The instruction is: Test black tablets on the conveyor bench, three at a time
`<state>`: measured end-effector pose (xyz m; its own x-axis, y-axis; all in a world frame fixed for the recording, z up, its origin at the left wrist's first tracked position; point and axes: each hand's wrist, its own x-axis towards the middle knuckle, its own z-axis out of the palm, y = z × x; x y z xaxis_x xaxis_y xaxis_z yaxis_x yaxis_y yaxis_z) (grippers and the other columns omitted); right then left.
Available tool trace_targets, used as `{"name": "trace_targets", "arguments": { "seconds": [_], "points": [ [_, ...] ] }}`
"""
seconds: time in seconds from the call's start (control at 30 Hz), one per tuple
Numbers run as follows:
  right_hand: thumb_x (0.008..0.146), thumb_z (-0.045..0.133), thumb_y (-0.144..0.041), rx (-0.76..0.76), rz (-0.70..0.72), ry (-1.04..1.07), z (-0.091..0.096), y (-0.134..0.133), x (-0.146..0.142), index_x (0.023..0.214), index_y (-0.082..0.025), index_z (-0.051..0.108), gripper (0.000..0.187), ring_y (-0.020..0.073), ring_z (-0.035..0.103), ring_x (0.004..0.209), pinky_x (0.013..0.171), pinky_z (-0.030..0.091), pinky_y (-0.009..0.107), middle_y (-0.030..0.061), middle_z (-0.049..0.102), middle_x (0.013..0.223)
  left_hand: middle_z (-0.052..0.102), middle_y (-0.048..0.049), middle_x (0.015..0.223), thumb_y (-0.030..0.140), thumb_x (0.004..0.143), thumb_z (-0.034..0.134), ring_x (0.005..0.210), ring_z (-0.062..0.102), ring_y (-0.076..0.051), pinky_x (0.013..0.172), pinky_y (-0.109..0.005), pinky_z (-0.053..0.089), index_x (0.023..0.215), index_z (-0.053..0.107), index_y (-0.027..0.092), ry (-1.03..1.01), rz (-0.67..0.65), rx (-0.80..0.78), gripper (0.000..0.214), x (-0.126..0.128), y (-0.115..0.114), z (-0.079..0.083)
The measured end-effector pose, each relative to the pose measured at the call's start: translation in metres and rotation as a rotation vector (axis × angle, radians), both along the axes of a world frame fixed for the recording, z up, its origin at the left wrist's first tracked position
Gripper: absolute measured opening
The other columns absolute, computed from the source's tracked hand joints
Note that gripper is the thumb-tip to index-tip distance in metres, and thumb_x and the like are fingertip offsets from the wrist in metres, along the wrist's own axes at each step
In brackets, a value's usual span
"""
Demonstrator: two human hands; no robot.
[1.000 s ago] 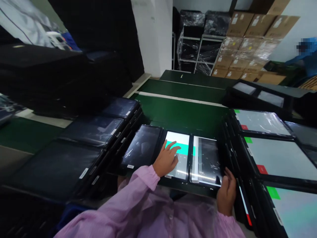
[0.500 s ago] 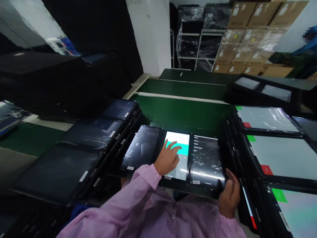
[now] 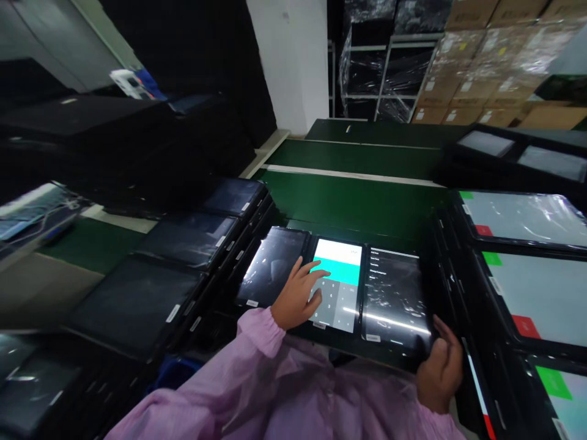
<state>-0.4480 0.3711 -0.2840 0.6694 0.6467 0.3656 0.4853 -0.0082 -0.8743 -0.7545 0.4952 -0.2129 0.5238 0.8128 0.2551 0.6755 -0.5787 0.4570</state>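
Note:
Three tablets lie side by side on a black tray (image 3: 367, 360) in front of me. The middle tablet (image 3: 342, 305) shows a lit calculator screen with a turquoise band. My left hand (image 3: 298, 293) is over its left part, fingers spread; whether a fingertip touches the glass I cannot tell. The left tablet (image 3: 274, 266) has a dark screen. On the right tablet (image 3: 397, 296) a short white text menu shows on black. My right hand (image 3: 440, 370) is curled at the tray's right edge, beside the right tablet, with part of its fingers hidden.
Stacked dark tablets (image 3: 137, 299) stand at left. On the right, stacked tablets (image 3: 532, 293) show pale screens with green and red corners. Behind the tray runs a green work surface (image 3: 358, 192). Cartons (image 3: 486, 85) and a wrapped rack (image 3: 389, 73) are at the back.
My left hand has drawn back slightly to the left and down on the middle tablet, uncovering more of the calculator keys. My view has turned slightly left. The right hand stays at the tray's edge.

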Motion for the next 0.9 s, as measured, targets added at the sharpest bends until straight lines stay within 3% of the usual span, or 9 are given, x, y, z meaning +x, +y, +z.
{"name": "trace_targets", "arguments": {
  "seconds": [0.27,0.4,0.5,0.73,0.9],
  "points": [
    [0.106,0.043,-0.045,-0.035,-0.026,-0.008,0.008,0.002,-0.004,0.132,-0.008,0.067,0.052,0.0337,0.061,0.123,0.105,0.044,0.048,0.0182,0.067,0.129,0.066,-0.0075,0.140,0.012,0.090,0.051,0.151,0.041,-0.031,0.131,-0.067,0.012,0.149,0.046,0.024,0.068,-0.053,-0.039,0.060,-0.026,-0.019,-0.012],
    [0.106,0.043,-0.044,-0.047,-0.026,0.001,0.011,0.003,-0.006,0.134,-0.009,0.067,0.051,0.0336,0.061,0.123,0.105,0.044,0.048,0.0179,0.067,0.130,0.066,-0.0083,0.140,0.010,0.090,0.050,0.150,0.043,-0.030,0.131,-0.068,0.014,0.151,0.044,0.023,0.054,0.033,-0.019,0.062,-0.030,-0.020,-0.013],
    [0.106,0.043,-0.046,-0.042,-0.021,0.002,0.007,0.003,-0.004,0.133,-0.009,0.067,0.052,0.0339,0.060,0.124,0.106,0.043,0.049,0.0180,0.066,0.130,0.067,-0.0087,0.138,0.009,0.090,0.050,0.149,0.044,-0.030,0.131,-0.067,0.016,0.147,0.047,0.022,0.041,0.047,-0.001,0.059,-0.018,-0.016,-0.008],
    [0.108,0.043,-0.051,-0.013,0.001,-0.010,-0.003,0.002,0.003,0.133,-0.010,0.067,0.054,0.0330,0.060,0.124,0.107,0.044,0.048,0.0181,0.066,0.130,0.067,-0.0108,0.137,0.013,0.091,0.053,0.156,0.034,-0.032,0.131,-0.067,0.014,0.143,0.051,0.020,0.030,-0.088,-0.071,0.052,0.047,0.006,-0.002],
    [0.108,0.043,-0.052,-0.001,0.008,-0.002,-0.004,0.000,0.003,0.133,-0.011,0.066,0.053,0.0326,0.060,0.123,0.106,0.045,0.048,0.0183,0.066,0.130,0.069,-0.0102,0.133,0.012,0.094,0.048,0.154,0.037,-0.030,0.132,-0.066,0.013,0.139,0.054,0.019,0.040,-0.038,-0.044,0.046,0.051,0.011,-0.010]
  ]
}}
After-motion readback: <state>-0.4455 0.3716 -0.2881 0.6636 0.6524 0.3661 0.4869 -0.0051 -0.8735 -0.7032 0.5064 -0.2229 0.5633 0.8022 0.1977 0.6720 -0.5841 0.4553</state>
